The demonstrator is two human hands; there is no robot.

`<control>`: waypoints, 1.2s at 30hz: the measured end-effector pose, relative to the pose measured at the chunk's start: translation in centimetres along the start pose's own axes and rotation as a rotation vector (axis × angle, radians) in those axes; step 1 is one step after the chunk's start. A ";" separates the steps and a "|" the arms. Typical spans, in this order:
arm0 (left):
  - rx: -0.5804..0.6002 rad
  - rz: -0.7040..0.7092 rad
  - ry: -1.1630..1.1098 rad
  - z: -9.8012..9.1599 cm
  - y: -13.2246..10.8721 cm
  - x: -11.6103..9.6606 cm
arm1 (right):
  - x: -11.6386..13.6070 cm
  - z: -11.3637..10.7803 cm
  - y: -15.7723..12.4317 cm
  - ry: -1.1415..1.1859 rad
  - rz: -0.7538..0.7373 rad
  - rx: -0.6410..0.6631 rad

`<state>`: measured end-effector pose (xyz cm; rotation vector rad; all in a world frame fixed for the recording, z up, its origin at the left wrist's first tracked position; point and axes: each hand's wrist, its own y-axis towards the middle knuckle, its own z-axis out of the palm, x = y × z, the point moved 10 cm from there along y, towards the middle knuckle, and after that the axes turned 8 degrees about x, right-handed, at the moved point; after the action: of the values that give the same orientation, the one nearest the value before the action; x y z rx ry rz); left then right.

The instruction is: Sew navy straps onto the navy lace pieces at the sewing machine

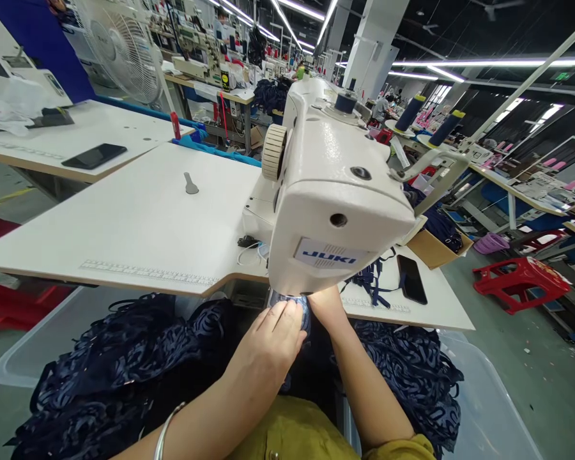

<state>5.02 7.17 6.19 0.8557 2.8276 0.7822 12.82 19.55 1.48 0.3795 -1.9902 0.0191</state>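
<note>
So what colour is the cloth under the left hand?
The cloth is light and dark blue: head view.

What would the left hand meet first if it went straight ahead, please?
Beyond the blue patterned fabric it touches, the left hand would probably meet the boxy white JUKI sewing-machine head first, though depth is unclear.
</note>
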 end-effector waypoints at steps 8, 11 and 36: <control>-0.018 -0.041 0.051 -0.2 0.2 -0.1 | 0.9 0.2 0.1 0.012 -0.043 0.016; -0.002 -0.006 0.058 0.0 0.2 -0.5 | 1.0 0.1 0.1 -0.004 -0.042 0.001; 0.447 -0.786 -1.260 8.9 -11.9 11.3 | 1.2 0.2 0.8 0.146 -0.056 0.018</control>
<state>-8.43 8.76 -6.72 0.0603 1.8310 -0.4144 12.00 19.98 2.61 0.4329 -1.8360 0.0284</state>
